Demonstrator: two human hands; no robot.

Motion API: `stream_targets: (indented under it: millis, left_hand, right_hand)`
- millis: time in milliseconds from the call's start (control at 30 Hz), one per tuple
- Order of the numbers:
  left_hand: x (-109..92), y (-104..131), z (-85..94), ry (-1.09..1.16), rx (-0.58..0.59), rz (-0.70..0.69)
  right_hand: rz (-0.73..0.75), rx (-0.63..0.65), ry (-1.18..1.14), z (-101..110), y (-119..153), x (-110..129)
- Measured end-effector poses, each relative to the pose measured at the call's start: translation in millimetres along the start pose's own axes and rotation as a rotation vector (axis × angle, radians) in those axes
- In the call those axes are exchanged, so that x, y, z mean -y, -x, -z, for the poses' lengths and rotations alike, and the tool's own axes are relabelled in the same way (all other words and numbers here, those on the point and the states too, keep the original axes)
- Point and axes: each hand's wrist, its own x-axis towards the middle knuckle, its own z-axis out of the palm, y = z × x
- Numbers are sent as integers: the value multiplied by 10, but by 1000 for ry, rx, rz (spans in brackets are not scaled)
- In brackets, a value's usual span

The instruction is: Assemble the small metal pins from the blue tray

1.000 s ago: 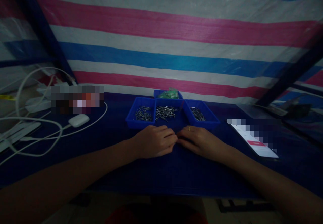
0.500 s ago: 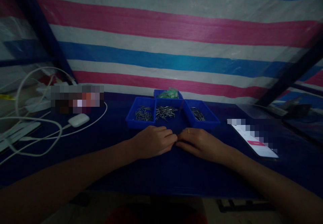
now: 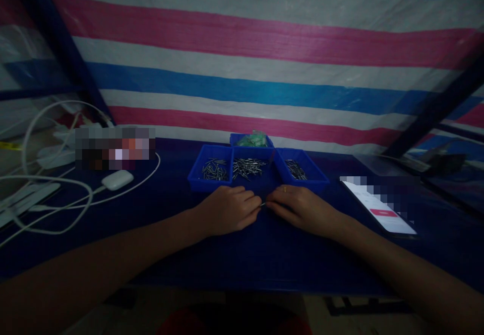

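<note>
Between the fingertips of both hands, just in front of the trays, a sliver of a thin metal pin-like piece (image 3: 263, 204) shows; its ends are hidden. My left hand (image 3: 231, 210) is closed, pinching its left end. My right hand (image 3: 304, 210), with a ring on one finger, pinches the other end. Short metal pin-like pieces fill part of the left blue tray (image 3: 192, 176) and the right blue tray (image 3: 319, 173). A loose pile of similar metal pieces (image 3: 247, 168) lies on the blue table (image 3: 242, 269) between these trays. Their exact kind is too small to tell.
Behind the pile, another blue tray (image 3: 233, 141) holds a green plastic bag (image 3: 257, 139). A lit phone (image 3: 381, 211) lies to the right. White cables (image 3: 88, 194) and a white case (image 3: 118, 179) are at the left. Striped sheeting (image 3: 264, 68) hangs behind the table.
My hands have moved slightly apart, the left one leftward, and the thin metal piece now shows in the gap between the fingertips. The trays and pile have not moved.
</note>
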Motion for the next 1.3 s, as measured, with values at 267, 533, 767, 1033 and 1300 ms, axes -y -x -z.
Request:
stream_targets:
  millis: [267,533,767,1033,1300]
  left_hand:
    - [7,-3,13,-5,-6,27]
    - [8,6,-1,-2,2,21]
    - [3,6,16,-3,-34,30]
    - [4,-5,19,-3,-48,25]
    - [0,0,39,2,-73,-20]
  right_hand:
    - [19,29,-15,-37,-7,9]
    - [23,33,-12,-29,2,5]
    - [31,22,-22,-37,1,15]
    - [19,33,-24,-8,2,32]
    - [16,53,-88,-33,-2,52]
